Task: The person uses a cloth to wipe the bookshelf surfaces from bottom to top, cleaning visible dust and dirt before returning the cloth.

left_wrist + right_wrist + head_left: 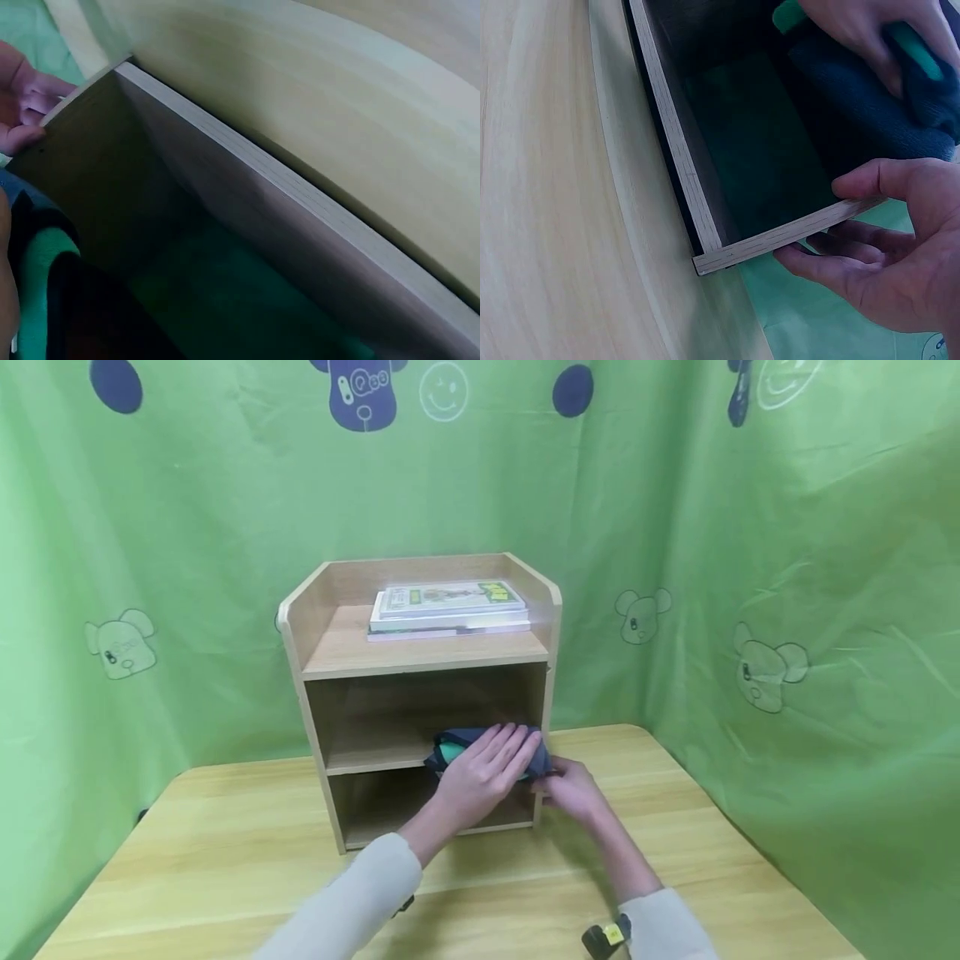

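A folded dark blue cloth with green parts [452, 750] is at the front of the small wooden shelf unit [427, 668], by the right end of its middle board. My left hand [483, 777] lies over this cloth and grips it, the fingers spread across its top in the head view. In the right wrist view, thumb and fingers press into the cloth's folds [847, 97]. My right hand [900, 247] pinches the front edge of the unit's right side panel [780, 236], thumb inside and fingers outside.
Several books [450, 610] lie stacked on the unit's top. The unit stands on a light wooden table [247, 835]. Behind and at both sides hangs a green curtain [195, 527] with printed animal heads. A dark strap with a yellow label [613, 934] sits by the right cuff.
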{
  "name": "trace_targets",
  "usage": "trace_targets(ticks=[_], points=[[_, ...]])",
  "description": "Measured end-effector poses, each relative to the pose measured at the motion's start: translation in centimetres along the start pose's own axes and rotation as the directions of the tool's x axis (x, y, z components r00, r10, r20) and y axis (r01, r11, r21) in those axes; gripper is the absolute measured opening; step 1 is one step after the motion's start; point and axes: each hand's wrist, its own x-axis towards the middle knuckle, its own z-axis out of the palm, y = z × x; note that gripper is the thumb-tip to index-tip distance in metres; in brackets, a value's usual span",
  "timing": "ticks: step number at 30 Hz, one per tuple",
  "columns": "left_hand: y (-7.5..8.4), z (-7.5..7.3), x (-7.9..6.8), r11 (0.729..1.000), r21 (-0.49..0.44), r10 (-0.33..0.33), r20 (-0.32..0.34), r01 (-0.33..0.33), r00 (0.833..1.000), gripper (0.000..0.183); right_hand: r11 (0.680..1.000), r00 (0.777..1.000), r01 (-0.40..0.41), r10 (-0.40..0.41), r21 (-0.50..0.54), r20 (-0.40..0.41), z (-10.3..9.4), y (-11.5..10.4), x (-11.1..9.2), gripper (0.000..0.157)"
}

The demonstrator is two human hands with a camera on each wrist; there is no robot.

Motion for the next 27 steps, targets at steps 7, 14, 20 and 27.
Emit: trace_targets(ticks=[7, 14, 20, 27], points=[[1.2, 1.5, 0.2, 0.992, -0.033, -0.123, 0.037, 0.124, 0.992, 0.037, 1.0, 1.0, -0.002, 0.002, -0.008, -0.018, 0.0, 0.0, -0.1, 0.043], [1.5, 1.2, 0.5, 0.991, -0.021, -0.129, 0.118, 0.133, 0.985, 0.035, 1.0, 1.0, -0.007, 0.007, 0.009, -0.018, 0.0, 0.2, -0.1, 0.043], [0.7, 0.2, 0.0, 0.991, -0.032, -0.121, 0.186, 0.13, 0.975, 0.031, 1.0, 1.0, -0.01, 0.01, 0.01, -0.002, 0.1, 0.0, -0.1, 0.049], [-0.9, -1.1, -1.9, 0.99, -0.065, -0.111, 0.237, 0.129, 0.965, 0.035, 1.0, 1.0, -0.011, 0.011, 0.009, 0.009, 0.0, -0.1, -0.2, 0.063]])
